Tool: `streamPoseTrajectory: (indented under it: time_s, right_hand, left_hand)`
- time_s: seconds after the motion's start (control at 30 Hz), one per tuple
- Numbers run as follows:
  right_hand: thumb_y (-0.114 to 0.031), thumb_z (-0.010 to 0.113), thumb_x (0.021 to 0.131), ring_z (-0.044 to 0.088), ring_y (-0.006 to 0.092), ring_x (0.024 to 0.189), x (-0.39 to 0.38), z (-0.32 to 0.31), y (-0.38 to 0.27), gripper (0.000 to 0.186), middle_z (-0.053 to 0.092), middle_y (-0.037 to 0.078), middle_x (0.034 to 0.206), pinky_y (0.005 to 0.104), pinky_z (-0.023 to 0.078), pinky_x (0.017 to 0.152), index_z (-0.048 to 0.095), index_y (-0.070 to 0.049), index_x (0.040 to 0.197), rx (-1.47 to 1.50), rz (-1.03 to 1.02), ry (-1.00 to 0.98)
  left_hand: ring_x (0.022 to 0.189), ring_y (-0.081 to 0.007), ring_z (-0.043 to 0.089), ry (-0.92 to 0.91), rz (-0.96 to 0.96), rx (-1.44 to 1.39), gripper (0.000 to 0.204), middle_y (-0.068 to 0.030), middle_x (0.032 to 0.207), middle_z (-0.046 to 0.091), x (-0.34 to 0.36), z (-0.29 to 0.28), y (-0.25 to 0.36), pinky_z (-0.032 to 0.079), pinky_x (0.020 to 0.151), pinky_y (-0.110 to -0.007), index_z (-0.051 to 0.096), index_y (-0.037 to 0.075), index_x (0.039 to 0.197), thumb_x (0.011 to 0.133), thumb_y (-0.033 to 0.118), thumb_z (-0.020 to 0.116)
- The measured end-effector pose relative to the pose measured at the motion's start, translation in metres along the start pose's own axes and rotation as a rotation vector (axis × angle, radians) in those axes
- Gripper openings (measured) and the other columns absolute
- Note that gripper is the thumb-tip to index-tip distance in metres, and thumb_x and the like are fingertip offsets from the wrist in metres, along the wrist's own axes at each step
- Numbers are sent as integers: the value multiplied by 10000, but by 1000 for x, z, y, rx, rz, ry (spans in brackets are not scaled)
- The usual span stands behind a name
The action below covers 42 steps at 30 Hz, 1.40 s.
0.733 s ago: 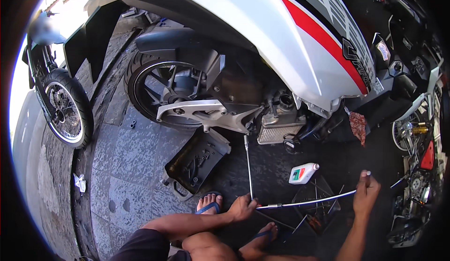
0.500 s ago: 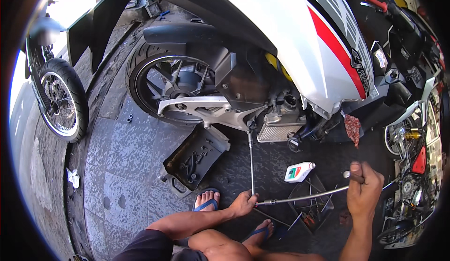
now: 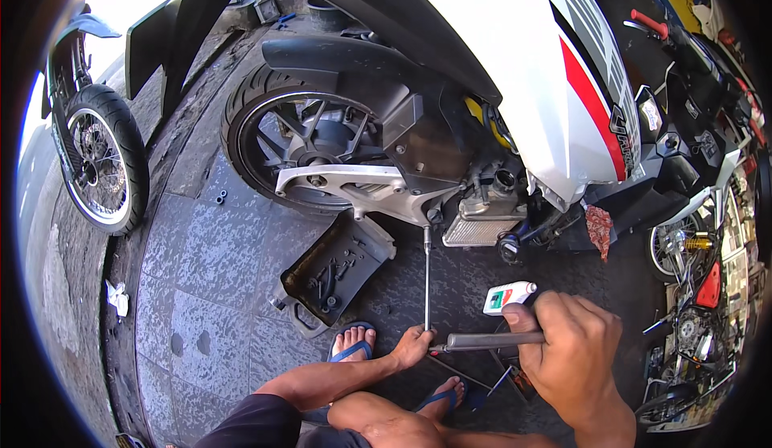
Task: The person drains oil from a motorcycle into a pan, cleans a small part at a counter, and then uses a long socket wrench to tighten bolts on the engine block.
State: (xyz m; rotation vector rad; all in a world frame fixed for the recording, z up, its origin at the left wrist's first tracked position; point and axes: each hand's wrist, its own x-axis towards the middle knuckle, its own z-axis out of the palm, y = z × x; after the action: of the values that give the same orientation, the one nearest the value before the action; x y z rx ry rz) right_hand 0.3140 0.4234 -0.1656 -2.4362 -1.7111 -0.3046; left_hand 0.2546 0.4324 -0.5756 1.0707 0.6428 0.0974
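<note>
My left hand (image 3: 412, 348) is closed around the lower end of a long socket extension (image 3: 428, 283). The socket end meets the silver swingarm (image 3: 342, 187) of a white scooter (image 3: 515, 86). In my right hand (image 3: 571, 351) is a thick grey metal bar (image 3: 490, 341), gripped in the fist and pointing left. Its tip lies beside my left hand; I cannot tell whether it is joined to the extension. A dark drain pan (image 3: 314, 259) holding several bolts rests on the floor by the rear wheel (image 3: 285, 138).
A white bottle (image 3: 508, 297) stands just beyond my right hand. Beside the exposed radiator (image 3: 478, 229), a reddish rag (image 3: 598, 229) hangs. Other motorcycle parts (image 3: 700, 319) line the right, and a spoked wheel (image 3: 103, 162) stands at the left.
My right hand has come left and looks larger, and the bar's tip is now next to my left hand. The long chrome rod between the hands is out of sight. My left hand stays put.
</note>
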Motion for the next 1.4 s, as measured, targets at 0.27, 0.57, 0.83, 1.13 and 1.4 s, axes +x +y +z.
streamPoseTrajectory:
  time_s: [0.27, 0.57, 0.83, 1.13, 1.4]
  right_hand:
    - [-250, 585, 919, 516, 387, 519, -33, 10, 92, 389, 504, 158, 571, 470, 354, 501, 435, -24, 640, -37, 281, 141]
    - [-393, 491, 982, 366, 116, 477, -116, 122, 237, 544, 370, 12, 515, 321, 250, 466, 395, -28, 590, 359, 588, 642]
    - [-509, 627, 894, 341, 124, 514, -238, 364, 344, 494, 368, -34, 573, 282, 279, 518, 450, -123, 640, 745, 1373, 751]
    - [-431, 578, 944, 351, 119, 477, -178, 145, 266, 543, 392, -15, 519, 339, 273, 472, 411, -65, 579, 335, 834, 456]
    - [-272, 599, 906, 453, 302, 463, -54, 1, 74, 426, 410, 140, 538, 424, 315, 465, 415, -26, 611, 2, 170, 96]
  left_hand:
    - [677, -207, 559, -10, 53, 297, 414, -137, 699, 585, -6, 9, 41, 446, 653, -385, 581, -37, 867, 981, 337, 443]
    - [816, -434, 663, -66, -224, 655, 524, -328, 794, 629, -13, -2, 70, 489, 737, -501, 619, -76, 844, 972, 401, 443]
    - [875, -480, 645, -27, -244, 1071, 585, -318, 897, 649, -6, 19, 88, 519, 775, -527, 549, -65, 1055, 910, 502, 513]
    - [898, -478, 623, 5, -25, 663, 512, -302, 868, 640, -23, 3, 47, 477, 792, -507, 518, -50, 1015, 862, 432, 601]
    - [754, -164, 536, 7, 70, 125, 166, -56, 780, 554, -15, 12, 39, 451, 696, -342, 527, 18, 955, 874, 151, 470]
